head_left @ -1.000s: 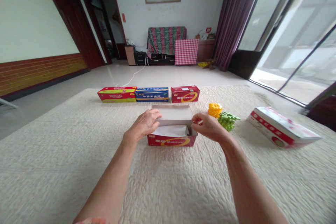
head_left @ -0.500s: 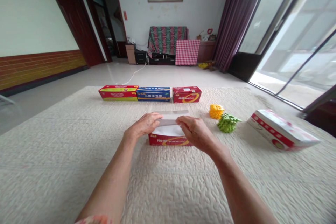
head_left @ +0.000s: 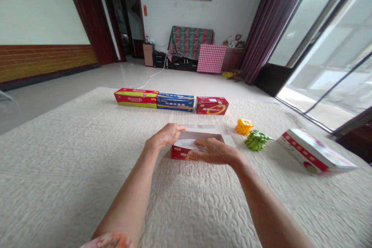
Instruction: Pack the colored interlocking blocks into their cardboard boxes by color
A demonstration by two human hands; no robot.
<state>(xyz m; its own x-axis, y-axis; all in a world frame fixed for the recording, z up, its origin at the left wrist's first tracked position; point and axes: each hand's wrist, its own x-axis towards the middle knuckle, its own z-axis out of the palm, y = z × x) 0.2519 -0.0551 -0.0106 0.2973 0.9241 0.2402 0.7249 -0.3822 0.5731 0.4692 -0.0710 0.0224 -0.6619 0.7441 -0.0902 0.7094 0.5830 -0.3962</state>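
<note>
We have open quilt (head_left: 186, 205) this side of our left hand (head_left: 166, 136), gripping the red box (head_left: 178, 152), and right hand (head_left: 214, 150), thumb and fingers parted over its near edge. Between them the box runs lengthwise left-right, flap (head_left: 200, 128) away.

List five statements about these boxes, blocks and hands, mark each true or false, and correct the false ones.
1. The left hand is at the open red cardboard box. True.
2. The right hand is on a block. False: it is at the open red box.
3. The blue cardboard box stands between two other boxes. True.
4. The yellow lattice block is right of the green lattice block. False: it is left.
5. The white-and-red box is right of both blocks. True.
</note>
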